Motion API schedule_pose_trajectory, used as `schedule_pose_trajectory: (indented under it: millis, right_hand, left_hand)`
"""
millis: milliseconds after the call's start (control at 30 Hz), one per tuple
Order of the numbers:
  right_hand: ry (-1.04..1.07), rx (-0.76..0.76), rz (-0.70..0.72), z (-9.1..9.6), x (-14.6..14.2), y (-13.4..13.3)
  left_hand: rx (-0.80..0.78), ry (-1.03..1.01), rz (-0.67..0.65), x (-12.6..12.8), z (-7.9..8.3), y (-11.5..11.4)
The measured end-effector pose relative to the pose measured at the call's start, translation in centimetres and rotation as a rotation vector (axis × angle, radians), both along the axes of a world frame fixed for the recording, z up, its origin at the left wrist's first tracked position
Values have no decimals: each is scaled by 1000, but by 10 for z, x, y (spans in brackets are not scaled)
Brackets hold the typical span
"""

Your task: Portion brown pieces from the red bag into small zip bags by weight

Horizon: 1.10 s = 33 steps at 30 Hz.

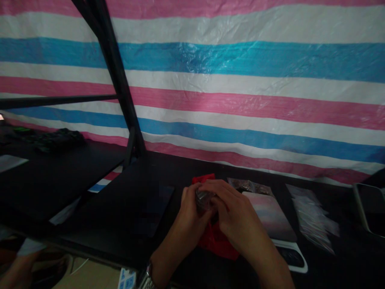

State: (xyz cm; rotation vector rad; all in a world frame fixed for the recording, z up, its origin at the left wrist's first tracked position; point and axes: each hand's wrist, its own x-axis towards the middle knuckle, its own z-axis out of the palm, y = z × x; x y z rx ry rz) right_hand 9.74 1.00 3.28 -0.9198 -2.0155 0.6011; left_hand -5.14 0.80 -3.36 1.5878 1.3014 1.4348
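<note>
My left hand (190, 206) and my right hand (233, 206) meet at the middle of the black table, both with curled fingers. Between them they grip a small clear plastic bag (203, 197), its contents too dim to make out. Under and around the hands lies a red plastic bag (222, 243), partly covered by them. Just right of my right hand is a flat digital scale (275, 218) with a shiny plate and a white front edge. Behind it rest small clear bags (249, 186) with brown contents.
A pile of clear zip bags (315, 220) lies right of the scale, and a phone-like device (371, 209) is at the far right. A dark flat panel (155, 210) lies to the left. A black metal post (120, 84) rises before a striped sheet (240, 84). Another person's arm (22, 265) shows lower left.
</note>
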Motion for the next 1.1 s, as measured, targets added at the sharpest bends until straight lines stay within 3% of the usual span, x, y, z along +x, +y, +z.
schedule_pose_trajectory:
  millis: [233,467,633,767,933,1100]
  right_hand:
    - [158,-64,-66,2,5,2]
    - [336,-362,-40,-15,16,12]
    - [134,-328,-148,-32,26,20]
    - [26,-214,-139,-23,21,14]
    - [180,-283,-98,-2,5,2]
    - [353,-310,-175,-2,4,5]
  left_hand:
    - [-40,-86,-44,-3,6,-4]
    - [-68,-50,27,-10,2,4]
    - [-44,-72,122,-6,6,2]
    - [20,-105,82,-5,11,-5]
    - [22,-168,-54,-3,16,-13]
    - [36,-195,-125,6,25,-16]
